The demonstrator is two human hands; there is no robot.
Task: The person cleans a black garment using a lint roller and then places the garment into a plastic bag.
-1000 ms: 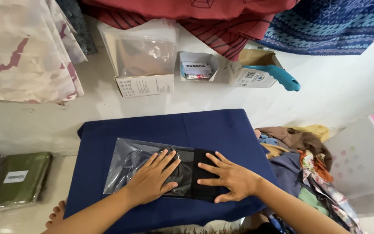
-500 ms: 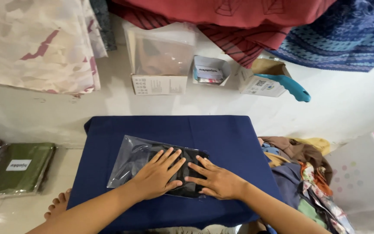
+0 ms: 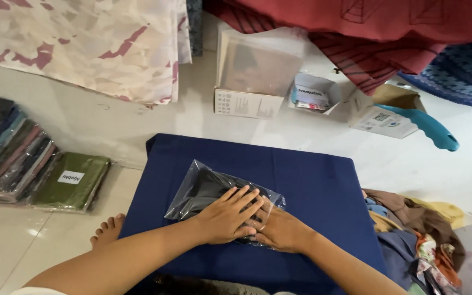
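A clear plastic bag holding a folded dark garment (image 3: 203, 191) lies on a navy blue cloth-covered surface (image 3: 312, 180). My left hand (image 3: 226, 214) presses flat on the bag's right part, fingers spread. My right hand (image 3: 279, 229) lies flat beside it, partly under the left hand's fingertips, on the bag's right end. Neither hand grips anything.
An open white box of clear bags (image 3: 255, 74), a small packet box (image 3: 312, 94) and a box with a teal-handled tool (image 3: 422, 125) stand beyond the cloth. Stacked packed garments (image 3: 39, 164) lie at left. Loose clothes (image 3: 416, 229) pile at right. A bare foot (image 3: 106, 230) shows below left.
Both hands have slid together toward the bag's right end, the left now overlapping the right. The camera view has shifted left and tilted.
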